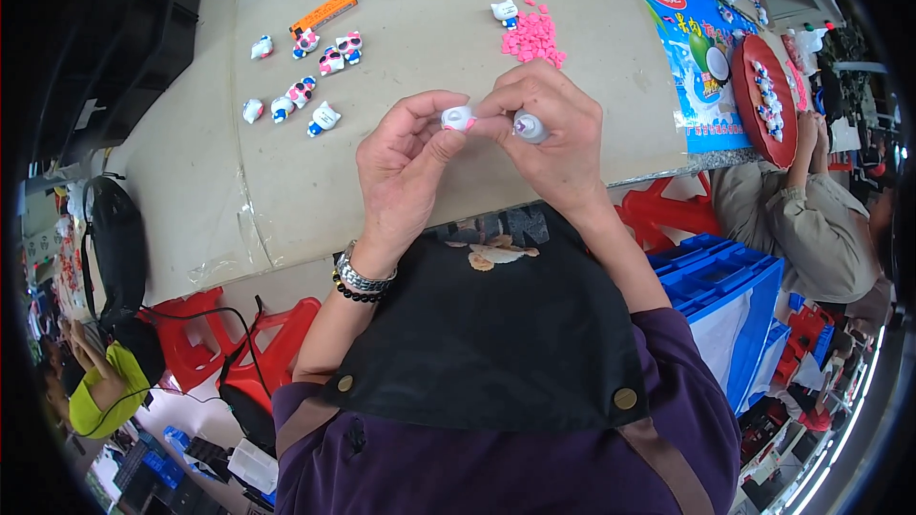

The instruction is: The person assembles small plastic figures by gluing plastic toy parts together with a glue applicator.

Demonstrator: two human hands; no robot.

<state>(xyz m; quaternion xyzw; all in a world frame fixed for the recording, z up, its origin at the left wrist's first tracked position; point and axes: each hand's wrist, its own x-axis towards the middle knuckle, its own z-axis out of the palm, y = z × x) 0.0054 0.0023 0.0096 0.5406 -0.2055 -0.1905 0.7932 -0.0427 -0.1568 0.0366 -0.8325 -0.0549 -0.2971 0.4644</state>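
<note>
Close above the table's near edge, my left hand (399, 154) pinches a small white cat figurine (459, 118) with pink at its sides between thumb and fingers. My right hand (568, 124) wraps round a small translucent squeeze bottle (530, 128). Its thumb and index finger also reach the right side of the figurine; whether a tiny piece sits between them I cannot make out. Beyond the hands lies a heap of small pink pieces (534, 38), with a white figurine (505, 11) beside it. Several white, pink and blue cat figurines (324, 118) lie on the table to the left.
An orange box (322, 14) lies at the far left of the table (191, 172). On the right are a blue printed sheet (701, 100) and a red tray (754, 110) with figurines, near a seated co-worker (811, 210). Red stools (277, 348) and blue crates (711, 272) stand beside me.
</note>
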